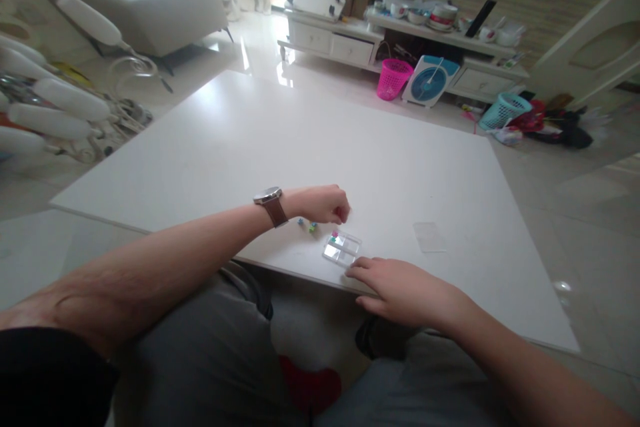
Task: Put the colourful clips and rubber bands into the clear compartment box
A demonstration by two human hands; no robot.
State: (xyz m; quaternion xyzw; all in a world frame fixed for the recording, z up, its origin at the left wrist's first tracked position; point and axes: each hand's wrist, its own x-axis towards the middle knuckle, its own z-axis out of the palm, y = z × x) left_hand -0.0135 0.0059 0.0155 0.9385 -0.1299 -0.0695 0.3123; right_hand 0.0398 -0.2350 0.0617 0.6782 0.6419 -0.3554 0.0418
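Note:
My left hand (330, 203), with a watch (271, 196) on its wrist, hovers above the table just beyond a small clear compartment box (343, 247). Its fingers are curled closed, and whatever they may hold is hidden. A pink piece (335, 234) and a teal piece (333, 239) lie in the box's far left compartment. Left of the box are a few tiny coloured pieces (312, 228), green and blue. My right hand (395, 285) is open, its fingers stretched out at the box's near right corner. A clear flat lid (429, 237) lies farther right.
The white table (320, 140) has its near edge by my knees. Beyond it stand a pink basket (394, 79), a box fan (430, 81) and a low cabinet (350, 50) along the wall. White-padded equipment (70, 103) is at the left, a grey sofa (150, 7) behind it.

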